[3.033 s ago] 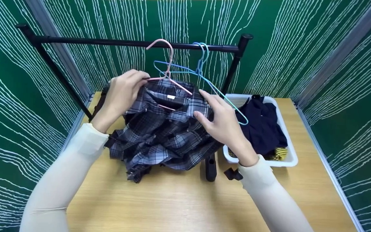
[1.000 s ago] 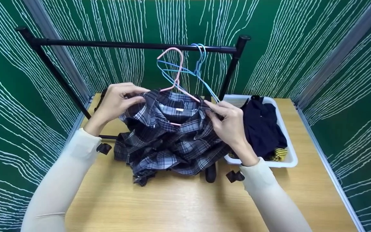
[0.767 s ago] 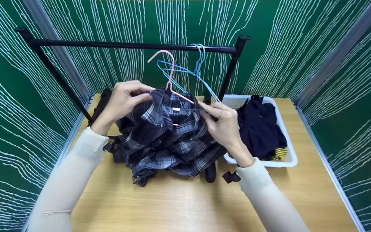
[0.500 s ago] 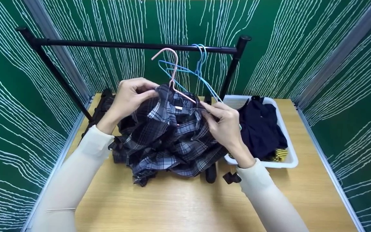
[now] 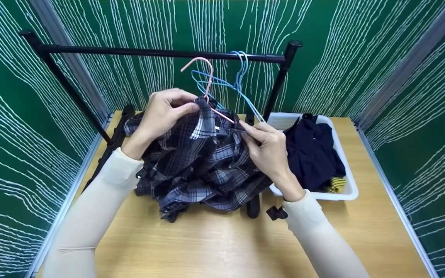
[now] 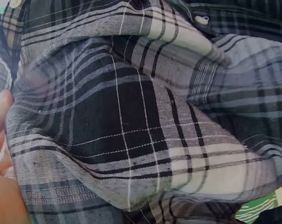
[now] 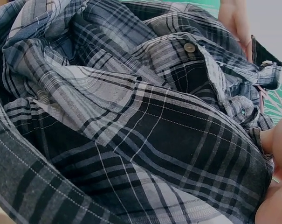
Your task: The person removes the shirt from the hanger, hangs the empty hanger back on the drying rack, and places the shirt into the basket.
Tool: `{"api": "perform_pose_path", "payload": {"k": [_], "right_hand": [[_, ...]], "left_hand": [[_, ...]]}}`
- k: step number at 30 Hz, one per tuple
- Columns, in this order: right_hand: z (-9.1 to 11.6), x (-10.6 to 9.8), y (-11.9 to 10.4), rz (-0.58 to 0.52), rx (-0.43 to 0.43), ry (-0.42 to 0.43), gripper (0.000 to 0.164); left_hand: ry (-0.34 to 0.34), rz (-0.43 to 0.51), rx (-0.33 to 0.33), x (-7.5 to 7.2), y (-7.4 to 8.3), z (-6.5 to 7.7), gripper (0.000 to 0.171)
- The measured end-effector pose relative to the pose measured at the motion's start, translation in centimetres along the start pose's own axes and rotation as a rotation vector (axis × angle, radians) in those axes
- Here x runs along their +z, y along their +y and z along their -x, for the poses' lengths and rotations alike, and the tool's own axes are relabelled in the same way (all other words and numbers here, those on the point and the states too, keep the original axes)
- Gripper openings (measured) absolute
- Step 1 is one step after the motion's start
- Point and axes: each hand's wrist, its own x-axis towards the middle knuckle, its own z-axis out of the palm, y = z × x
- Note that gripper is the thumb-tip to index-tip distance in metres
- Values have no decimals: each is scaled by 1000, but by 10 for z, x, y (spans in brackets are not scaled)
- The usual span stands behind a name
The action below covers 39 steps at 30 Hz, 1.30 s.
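A black and grey plaid shirt (image 5: 191, 162) hangs bunched on a pink hanger (image 5: 211, 73), its lower folds close over the table. My left hand (image 5: 168, 110) pinches the collar between thumb and fingers, just left of the hanger's neck. On the other side my right hand (image 5: 267, 146) pinches the shirt at the collar, beside the hanger's right arm. Plaid cloth fills the left wrist view, with part of the left hand (image 6: 3, 140) at the edge. In the right wrist view a button (image 7: 190, 47) shows on the shirt, and the right hand (image 7: 278, 172) grips cloth.
Behind the shirt stands a black clothes rack (image 5: 129, 51). Blue hangers (image 5: 240, 71) hang near its right end. To the right a white basket (image 5: 352, 193) holds dark navy clothing (image 5: 311, 150) and a yellow-black piece (image 5: 336, 184). All stand on a wooden table (image 5: 207, 247).
My left hand has shifted right along the collar toward the hanger's neck, pulling the collar with it. The right hand, earlier spread beside the shirt, has pinched the collar and since stayed nearly still.
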Motion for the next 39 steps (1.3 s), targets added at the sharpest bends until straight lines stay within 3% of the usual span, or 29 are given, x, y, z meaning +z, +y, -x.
{"api": "perform_pose_path", "payload": {"k": [9, 18, 23, 30, 39], "right_hand": [[2, 5, -2, -1, -24, -8, 35], [0, 6, -4, 13, -62, -8, 32], [-1, 2, -1, 0, -54, -58, 31], [0, -8, 5, -11, -3, -194, 28], [6, -20, 12, -8, 71, -240, 23]], "left_hand": [[22, 42, -42, 6, 11, 0, 24], [59, -13, -56, 11, 16, -2, 28], [56, -15, -63, 16, 14, -1, 26], [51, -33, -43, 18, 11, 5, 24], [58, -7, -16, 13, 7, 7, 24]]}}
